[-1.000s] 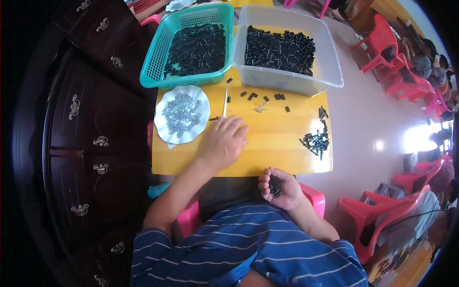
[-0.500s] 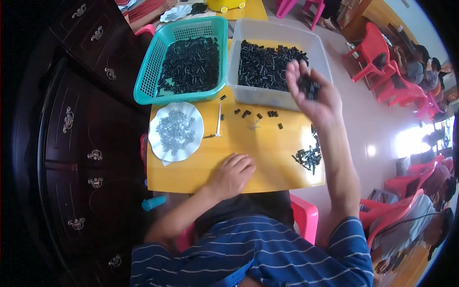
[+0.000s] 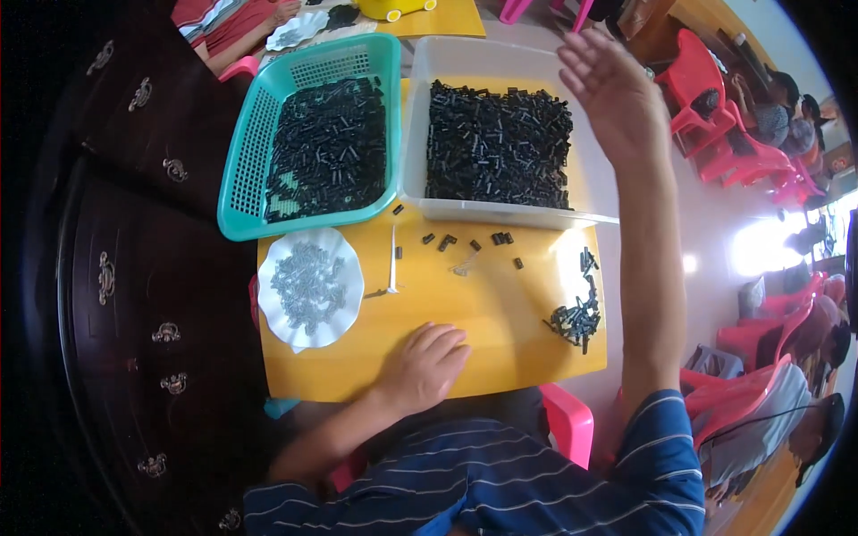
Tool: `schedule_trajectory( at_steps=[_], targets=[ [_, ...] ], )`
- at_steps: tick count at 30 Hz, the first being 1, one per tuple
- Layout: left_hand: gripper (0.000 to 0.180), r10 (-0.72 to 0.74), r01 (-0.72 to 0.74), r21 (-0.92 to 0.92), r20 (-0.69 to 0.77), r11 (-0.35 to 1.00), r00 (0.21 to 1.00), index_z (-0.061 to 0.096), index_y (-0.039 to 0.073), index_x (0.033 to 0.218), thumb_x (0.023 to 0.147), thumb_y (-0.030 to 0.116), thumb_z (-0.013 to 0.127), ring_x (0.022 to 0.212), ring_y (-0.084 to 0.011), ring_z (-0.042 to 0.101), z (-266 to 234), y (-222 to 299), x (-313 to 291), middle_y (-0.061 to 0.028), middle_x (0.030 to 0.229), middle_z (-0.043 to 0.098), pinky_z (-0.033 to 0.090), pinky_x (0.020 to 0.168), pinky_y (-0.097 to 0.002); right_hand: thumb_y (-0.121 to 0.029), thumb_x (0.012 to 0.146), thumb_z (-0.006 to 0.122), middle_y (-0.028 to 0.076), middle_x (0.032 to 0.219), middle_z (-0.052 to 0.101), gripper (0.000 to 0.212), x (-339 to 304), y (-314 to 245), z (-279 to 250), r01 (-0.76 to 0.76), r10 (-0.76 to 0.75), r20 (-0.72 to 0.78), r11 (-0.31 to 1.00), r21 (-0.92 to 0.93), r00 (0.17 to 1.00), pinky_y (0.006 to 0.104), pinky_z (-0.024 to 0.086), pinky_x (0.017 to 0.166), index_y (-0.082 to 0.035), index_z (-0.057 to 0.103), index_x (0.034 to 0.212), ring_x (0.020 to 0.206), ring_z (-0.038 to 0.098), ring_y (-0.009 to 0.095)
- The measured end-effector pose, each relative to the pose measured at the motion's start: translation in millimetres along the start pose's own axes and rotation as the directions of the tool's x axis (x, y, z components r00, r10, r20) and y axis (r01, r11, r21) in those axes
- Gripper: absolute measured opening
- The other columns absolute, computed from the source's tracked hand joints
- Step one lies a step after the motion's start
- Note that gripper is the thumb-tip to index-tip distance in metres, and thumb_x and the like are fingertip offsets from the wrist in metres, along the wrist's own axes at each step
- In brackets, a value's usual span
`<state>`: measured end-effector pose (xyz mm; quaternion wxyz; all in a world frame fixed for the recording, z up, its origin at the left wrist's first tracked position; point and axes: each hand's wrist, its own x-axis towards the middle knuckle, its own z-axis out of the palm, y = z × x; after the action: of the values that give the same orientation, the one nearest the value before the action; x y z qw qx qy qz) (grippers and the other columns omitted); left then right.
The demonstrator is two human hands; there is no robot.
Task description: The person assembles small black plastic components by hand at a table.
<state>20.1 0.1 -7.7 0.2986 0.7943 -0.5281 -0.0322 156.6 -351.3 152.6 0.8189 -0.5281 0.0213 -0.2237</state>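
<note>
My right hand point(image 3: 615, 103) is raised over the right side of a translucent plastic bin point(image 3: 509, 212), palm showing and fingers stretched, with nothing visible in it. Small black plastic pieces point(image 3: 496, 147) fill the bottom of this bin. My left hand point(image 3: 424, 366) lies on the yellow table point(image 3: 483, 335) close to its front edge, fingers loosely extended and holding nothing I can see. Just left of the bin stands a green basket point(image 3: 239, 179), also with many black pieces point(image 3: 326, 143). A white wavy-rimmed plate point(image 3: 349, 313) carries small clear pieces point(image 3: 308, 281).
At the table's right edge lies a pile of black pieces point(image 3: 576, 322). Several loose black pieces point(image 3: 502, 238) and a thin white stick-like tool point(image 3: 393, 263) lie mid-table. Dark drawers point(image 3: 116, 277) stand at left. Pink chairs point(image 3: 751, 393) and seated people are at right.
Black pieces lay in my right palm before; now it looks empty, and the hand has moved farther out and right. My left hand stays on the table. The whole view has shifted somewhat.
</note>
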Motion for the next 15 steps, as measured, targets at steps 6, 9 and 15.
schedule_trajectory(
  at_steps=[6, 9, 15],
  targets=[
    [0.026, 0.043, -0.025, -0.194, 0.088, 0.981, 0.995, 0.07, 0.007, 0.107, 0.082, 0.012, 0.075, 0.098, -0.0273, 0.068, -30.5, -10.7, 26.9, -0.0088, 0.108, 0.069, 0.055, 0.089, -0.0385, -0.015, 0.102, 0.047, 0.017, 0.132, 0.057, 0.046, -120.4, -58.8, 25.4, 0.416, -0.45, 0.318, 0.893, 0.174, 0.834, 0.0438, 0.048, 0.091, 0.004, 0.04, 0.143, 0.107, 0.057, 0.03],
    [0.022, -0.004, 0.021, -0.258, 0.066, 0.966, 0.998, 0.073, 0.006, 0.102, 0.081, 0.006, 0.077, 0.083, -0.0271, 0.072, -68.9, -11.6, 60.6, -0.0107, 0.1, 0.073, 0.06, 0.072, -0.0358, -0.014, 0.101, 0.049, 0.016, 0.128, 0.058, 0.042, -112.3, -35.5, 54.7, 0.432, -0.471, 0.254, 0.881, 0.195, 0.845, 0.0422, 0.048, 0.09, 0.003, 0.042, 0.139, 0.105, 0.058, 0.029],
    [0.017, 0.019, -0.014, -0.112, 0.042, 0.994, 0.999, 0.075, 0.003, 0.1, 0.083, 0.0, 0.071, 0.075, -0.0243, 0.071, -153.9, -17.8, 158.8, -0.0138, 0.087, 0.072, 0.057, 0.065, -0.0325, -0.012, 0.097, 0.053, 0.012, 0.117, 0.059, 0.033, -101.2, -31.7, 79.6, 0.458, -0.487, 0.058, 0.851, 0.258, 0.871, 0.0376, 0.049, 0.087, 0.0, 0.047, 0.127, 0.097, 0.058, 0.025]
  ],
)
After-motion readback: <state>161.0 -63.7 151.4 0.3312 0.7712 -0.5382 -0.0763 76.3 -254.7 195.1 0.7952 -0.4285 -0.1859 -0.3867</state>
